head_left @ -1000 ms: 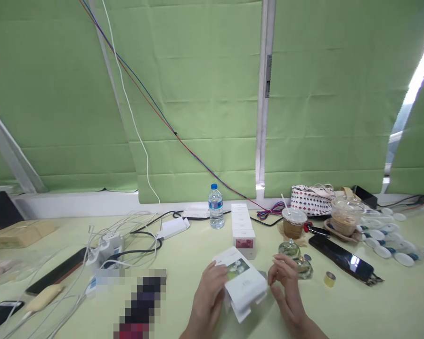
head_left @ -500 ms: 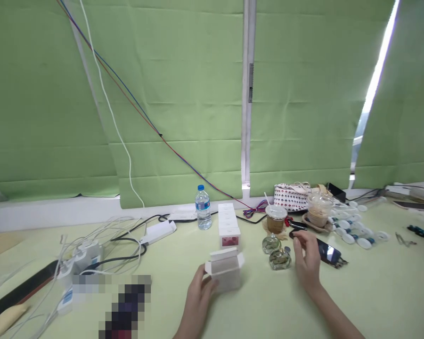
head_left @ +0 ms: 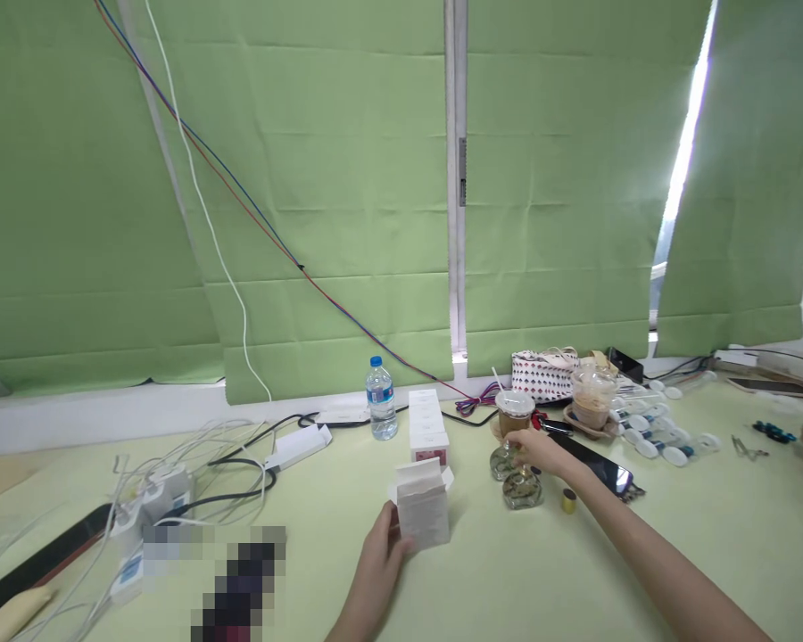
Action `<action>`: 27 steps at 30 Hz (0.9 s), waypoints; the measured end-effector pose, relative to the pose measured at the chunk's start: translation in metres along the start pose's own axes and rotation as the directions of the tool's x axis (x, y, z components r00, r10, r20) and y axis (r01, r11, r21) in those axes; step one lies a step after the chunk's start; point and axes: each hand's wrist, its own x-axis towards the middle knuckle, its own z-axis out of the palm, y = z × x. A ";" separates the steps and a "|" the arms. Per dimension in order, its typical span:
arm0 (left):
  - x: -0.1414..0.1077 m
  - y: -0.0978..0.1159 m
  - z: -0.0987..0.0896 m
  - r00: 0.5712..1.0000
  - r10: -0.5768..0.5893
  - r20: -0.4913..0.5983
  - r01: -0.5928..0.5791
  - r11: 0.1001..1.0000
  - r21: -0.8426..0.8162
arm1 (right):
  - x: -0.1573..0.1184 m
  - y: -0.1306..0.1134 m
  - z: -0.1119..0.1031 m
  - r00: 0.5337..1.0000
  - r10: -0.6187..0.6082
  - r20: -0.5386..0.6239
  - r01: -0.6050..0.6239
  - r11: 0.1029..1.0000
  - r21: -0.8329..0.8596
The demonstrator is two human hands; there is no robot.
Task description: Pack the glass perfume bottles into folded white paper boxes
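The right hand had shifted from beside the phone to the rear glass bottle; fingertips were at its top, though at this size closure on it could not be confirmed. The left hand gripped the open white box by its side, nearer the wearer than the carton row. Box and bottle were thus attended together. Compared with the earlier frame, the box showed more broad face, less opening; the gold cap had come into view.

Rear glass bottle partly behind right hand
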 end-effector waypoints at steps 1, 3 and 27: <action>0.000 0.001 0.000 1.000 0.001 0.000 -0.001 1.000 0.002 | 0.000 -0.003 -0.001 1.000 0.000 -0.022 0.000 1.000 0.006; 0.001 0.003 0.000 1.000 0.004 0.015 -0.004 1.000 0.004 | -0.003 -0.010 -0.006 0.994 -0.006 -0.112 0.010 0.999 0.041; -0.003 0.024 0.100 0.912 0.156 0.378 -0.207 0.973 0.097 | -0.073 0.013 -0.016 0.982 0.118 -0.146 -0.068 0.948 0.311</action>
